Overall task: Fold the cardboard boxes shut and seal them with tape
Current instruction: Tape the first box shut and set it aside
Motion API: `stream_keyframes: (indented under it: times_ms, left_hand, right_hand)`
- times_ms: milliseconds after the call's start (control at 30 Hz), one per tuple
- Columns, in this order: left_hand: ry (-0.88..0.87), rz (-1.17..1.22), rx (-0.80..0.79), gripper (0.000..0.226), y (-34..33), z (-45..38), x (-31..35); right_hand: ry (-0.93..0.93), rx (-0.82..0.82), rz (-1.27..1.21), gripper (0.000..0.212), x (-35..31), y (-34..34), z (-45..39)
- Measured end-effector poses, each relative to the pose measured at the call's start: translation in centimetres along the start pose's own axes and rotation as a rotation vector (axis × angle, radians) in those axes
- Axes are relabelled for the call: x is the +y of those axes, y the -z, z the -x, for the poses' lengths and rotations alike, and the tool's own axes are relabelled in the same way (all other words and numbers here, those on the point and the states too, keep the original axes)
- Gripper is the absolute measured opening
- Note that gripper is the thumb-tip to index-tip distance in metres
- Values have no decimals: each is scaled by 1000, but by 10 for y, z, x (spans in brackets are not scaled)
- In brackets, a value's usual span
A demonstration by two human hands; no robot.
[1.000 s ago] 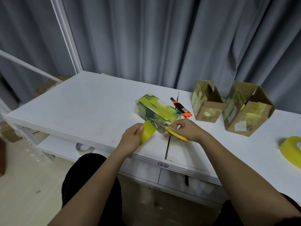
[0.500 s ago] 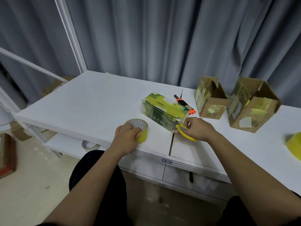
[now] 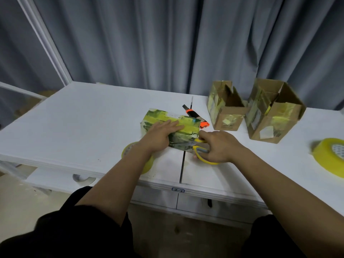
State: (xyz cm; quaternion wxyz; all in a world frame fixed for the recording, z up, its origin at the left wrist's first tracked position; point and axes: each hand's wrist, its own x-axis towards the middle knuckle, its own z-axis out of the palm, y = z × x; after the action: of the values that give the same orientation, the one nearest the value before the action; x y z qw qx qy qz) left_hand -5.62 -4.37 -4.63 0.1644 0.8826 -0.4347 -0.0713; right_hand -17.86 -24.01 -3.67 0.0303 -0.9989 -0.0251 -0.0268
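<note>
Glossy yellow tape wraps the green box (image 3: 170,125) mid-surface; our left hand (image 3: 160,135) presses flat on its top, fingers straight; our right hand (image 3: 217,146) grips yellow-handled scissors (image 3: 197,148) at its near side; a tape roll (image 3: 147,165) lies under our left wrist; two brown cardboard boxes (image 3: 260,110) stand open on the white surface (image 3: 74,127).

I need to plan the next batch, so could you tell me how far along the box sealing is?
Done: the green printed box is folded shut, with yellow tape across its top. In hand: the left hand presses flat on it while the right hand holds yellow-handled scissors at its near side. Left: the two brown cardboard boxes behind stand open.
</note>
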Motion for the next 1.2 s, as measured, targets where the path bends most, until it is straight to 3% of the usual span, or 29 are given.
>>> stream_keyframes:
  times_ms: [167, 467, 867, 1067, 1167, 1200]
  left_hand:
    - [-15, -29, -60, 75, 2, -19, -14]
    - [5, -65, -19, 80, -2, -28, -14]
    - [-17, -116, -4, 80, -2, -28, -12]
    - [-2, -76, 13, 83, -4, -27, -13]
    - [20, -67, 2, 86, -5, -27, -10]
    - [22, -70, -5, 86, -6, -28, -9]
  right_hand:
    - [93, -31, 52, 49, 11, 6, 3]
    - [237, -12, 155, 49, 26, 11, -5]
    - [176, 32, 48, 54, 15, 8, 12]
    - [-49, -250, -259, 62, 8, 6, 15]
    - [-89, -469, -246, 69, 1, -5, 18]
    - [-94, -474, -270, 69, 1, -12, 23]
